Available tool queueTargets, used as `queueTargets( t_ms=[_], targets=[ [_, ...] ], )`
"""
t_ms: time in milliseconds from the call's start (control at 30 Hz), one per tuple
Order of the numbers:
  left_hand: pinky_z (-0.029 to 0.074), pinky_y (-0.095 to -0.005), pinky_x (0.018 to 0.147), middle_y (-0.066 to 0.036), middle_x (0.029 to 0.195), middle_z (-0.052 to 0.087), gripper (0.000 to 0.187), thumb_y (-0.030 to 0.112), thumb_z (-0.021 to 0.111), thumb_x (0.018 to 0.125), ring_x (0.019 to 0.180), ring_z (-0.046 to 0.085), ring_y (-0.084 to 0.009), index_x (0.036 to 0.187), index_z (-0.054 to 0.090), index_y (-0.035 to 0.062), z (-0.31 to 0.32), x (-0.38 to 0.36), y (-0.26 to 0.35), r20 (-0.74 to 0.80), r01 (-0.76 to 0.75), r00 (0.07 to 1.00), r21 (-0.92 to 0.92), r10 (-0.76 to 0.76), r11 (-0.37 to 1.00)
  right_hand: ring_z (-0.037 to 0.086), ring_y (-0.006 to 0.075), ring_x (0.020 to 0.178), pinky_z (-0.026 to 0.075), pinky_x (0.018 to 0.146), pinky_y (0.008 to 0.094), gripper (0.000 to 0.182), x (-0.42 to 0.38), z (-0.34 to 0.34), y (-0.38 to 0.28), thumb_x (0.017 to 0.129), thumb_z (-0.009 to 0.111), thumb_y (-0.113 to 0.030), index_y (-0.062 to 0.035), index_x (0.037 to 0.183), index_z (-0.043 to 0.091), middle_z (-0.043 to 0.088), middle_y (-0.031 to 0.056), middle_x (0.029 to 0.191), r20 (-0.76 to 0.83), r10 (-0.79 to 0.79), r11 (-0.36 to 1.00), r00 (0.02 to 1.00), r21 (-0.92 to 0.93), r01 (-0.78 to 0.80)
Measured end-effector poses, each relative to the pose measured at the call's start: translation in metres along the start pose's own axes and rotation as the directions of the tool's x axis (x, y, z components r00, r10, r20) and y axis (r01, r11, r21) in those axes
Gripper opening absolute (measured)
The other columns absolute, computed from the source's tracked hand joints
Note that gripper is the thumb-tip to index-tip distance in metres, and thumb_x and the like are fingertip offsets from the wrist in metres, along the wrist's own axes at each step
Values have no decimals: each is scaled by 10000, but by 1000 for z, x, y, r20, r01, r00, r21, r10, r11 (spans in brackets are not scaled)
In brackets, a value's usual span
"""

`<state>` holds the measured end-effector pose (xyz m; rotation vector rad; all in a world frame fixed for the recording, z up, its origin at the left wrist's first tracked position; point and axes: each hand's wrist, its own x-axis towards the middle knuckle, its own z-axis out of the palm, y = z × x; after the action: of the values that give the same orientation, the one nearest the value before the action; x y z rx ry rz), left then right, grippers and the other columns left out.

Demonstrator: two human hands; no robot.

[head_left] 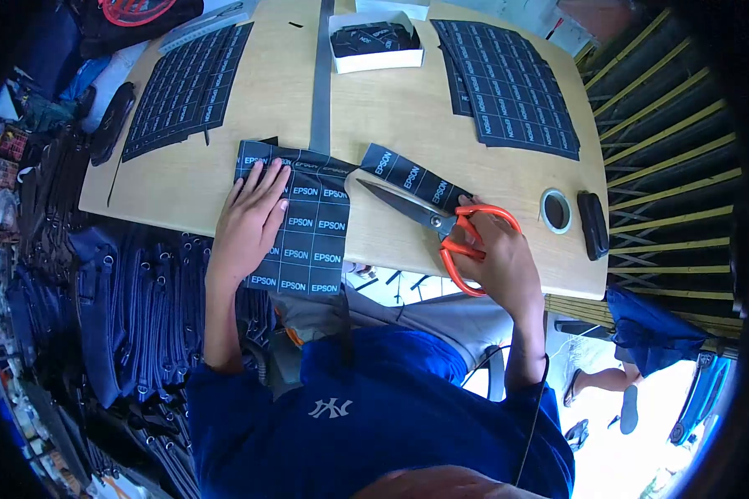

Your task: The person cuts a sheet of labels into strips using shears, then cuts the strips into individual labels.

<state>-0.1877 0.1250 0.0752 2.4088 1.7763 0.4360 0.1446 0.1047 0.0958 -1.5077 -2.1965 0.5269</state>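
My left hand (256, 212) lies flat, fingers spread, on a black sheet (314, 241) printed with rows of white EPSON labels. The sheet's lower part hangs past the table's front edge, and its top row looks creased. In my right hand (501, 259) are scissors (404, 202) with orange handles, the fingers through the loops. Their blades point left, the tips right by the sheet's upper right edge. A narrow EPSON strip (409, 175) runs from near that edge to the fingertips of my right hand, just above the blades.
Stacks of EPSON sheets lie at the left (187, 91) and right (516, 91) of the table (283, 91). A white box (379, 62) at the back holds black pieces. A tape roll (555, 210) and a black case (592, 225) sit at right. Dark straps (146, 316) hang at left.
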Motion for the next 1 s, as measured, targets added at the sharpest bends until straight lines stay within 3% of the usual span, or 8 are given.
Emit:
queueTargets(
  t_ms=[167,333,400,533,667,867,933,1000],
  targets=[
    [280,-422,1046,-108,1337,450,382,187,452,918,1272,369,-311,1285,477,82,-5,2,0,7,-20,1000,-16,20,1000,595,346,824,478,723,406,341,-1,-3,0,646,731,-123,15,890,538,606,190,1007,28,66,998,997,18,-66],
    [389,-395,955,-131,1237,535,323,163,569,854,1134,505,-316,1153,574,41,-17,23,8,-22,-19,1000,14,19,1000,547,336,1060,469,802,395,358,-4,7,6,654,733,-114,25,932,556,584,202,1097,-96,-92,996,991,-27,90],
    [431,-384,894,-126,1170,569,293,167,621,816,1040,557,-302,1071,603,25,-17,40,25,-126,-166,979,-60,158,984,515,339,1109,463,822,394,355,-5,5,4,656,731,-111,28,931,555,573,204,1125,-67,-49,999,997,6,49],
    [391,-383,947,-145,1196,539,408,249,608,837,1091,514,-301,1163,548,10,8,72,27,-100,-329,939,18,329,944,488,347,1153,455,848,396,339,-6,2,5,662,729,-107,34,910,545,560,209,1156,-55,-16,997,998,74,20],
    [357,-386,990,-144,1233,504,478,319,594,846,1153,469,-306,1208,517,16,5,94,33,63,-275,959,-29,276,961,488,348,1156,453,844,398,325,-8,-3,4,664,730,-105,35,879,529,567,213,1142,-51,59,986,997,160,-50],
    [338,-410,999,-113,1273,478,532,256,683,771,1194,440,-277,1229,492,64,14,127,46,-52,-481,876,-153,479,863,552,351,1061,465,776,390,310,-14,-8,12,670,720,-87,37,865,514,599,223,1007,-22,107,981,994,168,-102],
    [296,-407,1020,-89,1255,501,436,215,699,739,1189,451,-250,1115,541,61,16,134,51,109,-557,804,-206,584,805,600,343,912,472,724,383,300,-18,-8,14,672,713,-78,28,865,509,598,198,880,-73,140,973,987,195,-124],
    [272,-381,1015,-60,1180,543,266,191,703,728,1122,492,-210,915,564,64,13,130,64,203,-463,826,-290,526,838,600,337,843,470,701,382,303,-22,-11,18,673,713,-81,23,872,509,590,182,837,-97,156,970,983,205,-133]
  ],
)
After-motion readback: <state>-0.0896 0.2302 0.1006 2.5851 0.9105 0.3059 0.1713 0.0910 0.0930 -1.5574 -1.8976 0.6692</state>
